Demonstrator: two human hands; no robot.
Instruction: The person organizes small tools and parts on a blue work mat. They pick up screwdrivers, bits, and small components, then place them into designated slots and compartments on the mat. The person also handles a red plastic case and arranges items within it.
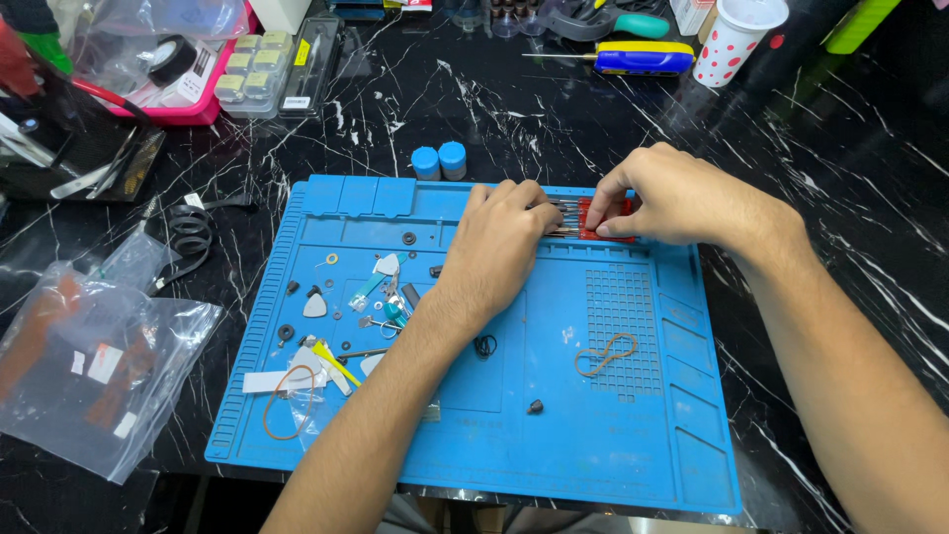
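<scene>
A black marble-patterned tabletop [554,119] veined in white is seen. At the far left, clear plastic bags [94,361] are laid; beside them a blue work mat [593,445] is spread, strewn with small parts and picks [351,307]. At the mat's upper edge, the left hand [499,247] is curled, fingertips pressed onto thin metal bits. Just beside it, a red bit holder [605,220] is pinched by the right hand [672,198]. A yellow-and-blue screwdriver [638,57] and dotted cup [733,40] are set beyond.
</scene>
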